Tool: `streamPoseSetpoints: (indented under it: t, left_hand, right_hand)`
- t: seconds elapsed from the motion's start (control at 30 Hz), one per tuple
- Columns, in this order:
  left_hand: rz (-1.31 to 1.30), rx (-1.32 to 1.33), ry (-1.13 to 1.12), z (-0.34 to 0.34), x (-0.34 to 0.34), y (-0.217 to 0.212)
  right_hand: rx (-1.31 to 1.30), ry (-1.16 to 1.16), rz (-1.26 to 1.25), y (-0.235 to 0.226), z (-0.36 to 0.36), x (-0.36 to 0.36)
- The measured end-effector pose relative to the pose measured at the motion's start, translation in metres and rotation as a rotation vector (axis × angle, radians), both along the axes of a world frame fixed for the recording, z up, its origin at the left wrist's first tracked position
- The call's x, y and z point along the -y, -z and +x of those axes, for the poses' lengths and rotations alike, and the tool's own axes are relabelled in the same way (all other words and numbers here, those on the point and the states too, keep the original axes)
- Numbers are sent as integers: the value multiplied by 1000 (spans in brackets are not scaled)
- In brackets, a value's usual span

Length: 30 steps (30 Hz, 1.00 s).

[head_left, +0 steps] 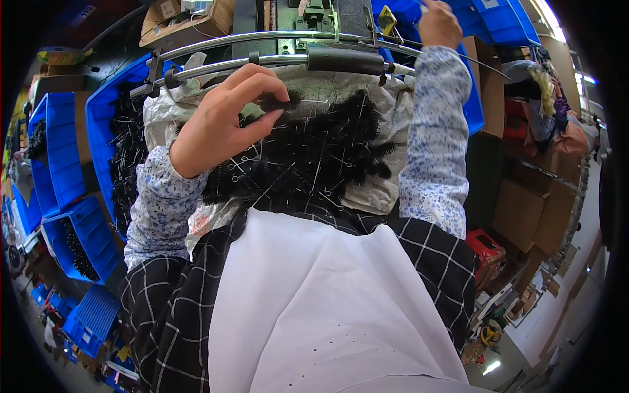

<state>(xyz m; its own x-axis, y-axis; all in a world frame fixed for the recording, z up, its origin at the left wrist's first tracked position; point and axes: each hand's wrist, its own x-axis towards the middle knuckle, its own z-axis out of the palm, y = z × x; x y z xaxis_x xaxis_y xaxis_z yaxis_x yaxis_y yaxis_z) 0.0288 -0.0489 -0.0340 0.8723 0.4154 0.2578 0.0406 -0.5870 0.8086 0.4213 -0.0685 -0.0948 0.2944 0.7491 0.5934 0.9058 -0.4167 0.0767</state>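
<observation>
Over a heap of black-bristled wire brushes (pixel 295 160) in front of me is my left hand (pixel 226 118), its thumb and forefinger curled round the dark bristles of a small wire brush (pixel 293 101). That brush's thin metal stem points to the right. Far off at the upper right, my right hand (pixel 440 27) is raised beside a blue bin (pixel 475 19), its fingers bent together near the picture's top edge. Something pale shows at its fingertips, too small to name. The heaped brushes have twisted wire stems, several ending in small loops, and lie on a pale sheet (pixel 377 196).
Metal rails (pixel 229 65) with a black sleeve (pixel 345 61) cross beyond the heap, before a green machine (pixel 314 23). At the left, a blue crate (pixel 101 131) holds more black brushes, with other blue bins (pixel 62 157) alongside. Cardboard boxes (pixel 517 209) stand at the right.
</observation>
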Motion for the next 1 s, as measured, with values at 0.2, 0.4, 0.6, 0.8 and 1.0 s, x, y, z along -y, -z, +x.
streamPoseSetpoints:
  t: [0.2,0.4,0.6,0.8,1.0]
  left_hand:
    - [49,60,-160,14,4,12]
    - [-237,187,-333,9,8,25]
    - [-173,-410,59,-28,-11,48]
    - [-189,-532,159,-25,1,50]
    - [11,-564,84,-21,14,59]
  right_hand:
    - [-870,-648,-430,-49,-140,45]
    - [-1139,-701,-451,-20,-177,33]
    - [-277,-246,-10,28,-88,-15]
    - [-175,-216,-87,31,-86,-29]
    - [-245,-295,-23,32,-89,-29]
